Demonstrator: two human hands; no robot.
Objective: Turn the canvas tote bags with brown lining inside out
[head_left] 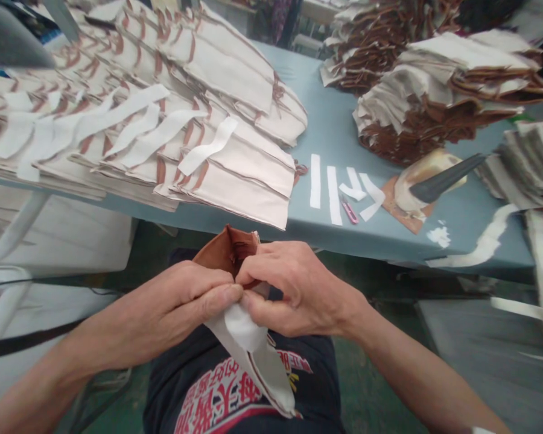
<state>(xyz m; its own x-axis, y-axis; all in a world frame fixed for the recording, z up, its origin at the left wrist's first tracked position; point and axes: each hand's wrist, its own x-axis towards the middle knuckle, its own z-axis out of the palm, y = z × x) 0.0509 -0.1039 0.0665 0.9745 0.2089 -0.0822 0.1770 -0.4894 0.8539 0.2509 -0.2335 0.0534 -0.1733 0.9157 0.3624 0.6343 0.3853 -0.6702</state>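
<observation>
I have the left hand (192, 295) and right hand (287, 286) both pinching a cream-and-brown pouch (270, 369) before the near edge of the worktop (330, 135).

Tabletop (326, 123) passable between pouches (248, 188) and bundles (400, 111); strips (315, 181) and pink tool (350, 211) obstruct nearer.

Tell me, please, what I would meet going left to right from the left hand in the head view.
Left hand, right hand, small pink tool, black handle, right-edge cloth stack; I left out the held pouch, which overlaps both hands.
</observation>
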